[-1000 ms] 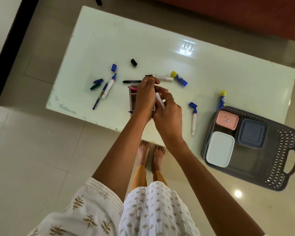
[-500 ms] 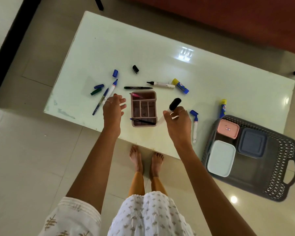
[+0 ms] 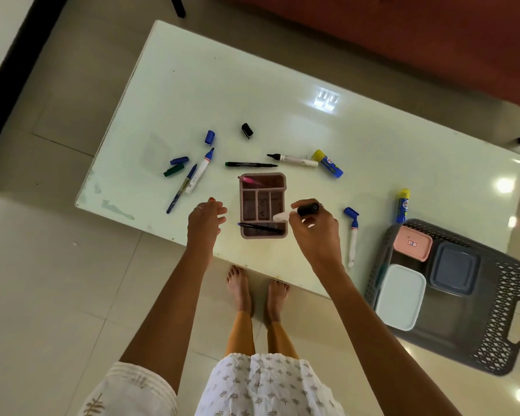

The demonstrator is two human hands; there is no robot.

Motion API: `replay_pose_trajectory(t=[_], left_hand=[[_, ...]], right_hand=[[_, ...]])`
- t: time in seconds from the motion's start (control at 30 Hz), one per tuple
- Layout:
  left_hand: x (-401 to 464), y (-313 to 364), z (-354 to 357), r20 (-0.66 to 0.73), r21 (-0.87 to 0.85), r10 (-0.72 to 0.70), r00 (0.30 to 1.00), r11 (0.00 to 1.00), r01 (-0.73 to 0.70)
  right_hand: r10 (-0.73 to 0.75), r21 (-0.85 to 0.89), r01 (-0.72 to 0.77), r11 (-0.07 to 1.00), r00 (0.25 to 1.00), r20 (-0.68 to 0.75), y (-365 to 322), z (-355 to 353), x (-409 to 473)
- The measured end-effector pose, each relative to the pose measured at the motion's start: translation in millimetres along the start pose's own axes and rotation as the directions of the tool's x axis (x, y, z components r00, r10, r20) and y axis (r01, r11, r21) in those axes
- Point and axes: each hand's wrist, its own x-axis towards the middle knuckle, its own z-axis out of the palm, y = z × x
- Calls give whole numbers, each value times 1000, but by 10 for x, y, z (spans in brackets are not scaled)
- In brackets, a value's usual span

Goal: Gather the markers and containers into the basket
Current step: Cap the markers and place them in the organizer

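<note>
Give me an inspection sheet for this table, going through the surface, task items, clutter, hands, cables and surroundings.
Surface: glossy white table, scuffed near its left edge.
Job's things: pink divided organizer holding a pink pen and a dark pen; loose markers, including a black-tipped marker; two glue sticks; grey basket holding pink, blue and white lidded containers.
Clutter: loose caps, black cap, blue cap.
Hands: right hand holds a black-capped marker over the organizer; left hand open, holding nothing.
Cables: nothing seen.
Surroundings: tiled floor, bare feet beneath the table edge.

far table (image 3: 373,121) bare | loose markers (image 3: 192,181) left | basket (image 3: 493,340) right edge
</note>
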Motion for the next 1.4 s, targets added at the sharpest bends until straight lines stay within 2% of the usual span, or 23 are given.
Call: replay_pose_trajectory(t=[0.17, 0.27, 0.4, 0.63, 0.77, 0.93, 1.2, 1.3, 1.4], left_hand=[[96, -48, -89, -1, -5, -59, 998, 998, 59], [148, -57, -140, -10, 10, -71, 997, 997, 71], [160, -64, -178, -30, 42, -48, 998, 998, 49], [181, -101, -193, -17, 45, -50, 999, 998, 51], [171, -135, -193, -15, 45, -55, 998, 997, 56], [190, -152, -221, -13, 49, -53, 998, 997, 54], [244, -136, -273, -14, 67, -51, 999, 996, 51], [257, -133, -290, -9, 59, -50, 999, 997, 51], [281, -136, -304, -4, 59, -48, 999, 997, 48]], right_hand=[[-52, 64, 60, 996, 991, -126, -76, 61, 129], [-83, 83, 96, 992, 986, -145, -181, 95, 255], [-130, 7, 132, 991, 985, -115, -275, 205, 438], [-40, -145, 32, 989, 998, -52, -191, 453, 627], [57, -105, -57, 993, 998, -2, -181, 556, 671], [108, -68, -106, 992, 993, 42, -215, 600, 738], [92, -41, -88, 995, 988, 120, -164, 585, 819], [92, -23, -90, 996, 994, 61, -108, 559, 806], [96, 16, -95, 995, 992, -77, -47, 496, 808]])
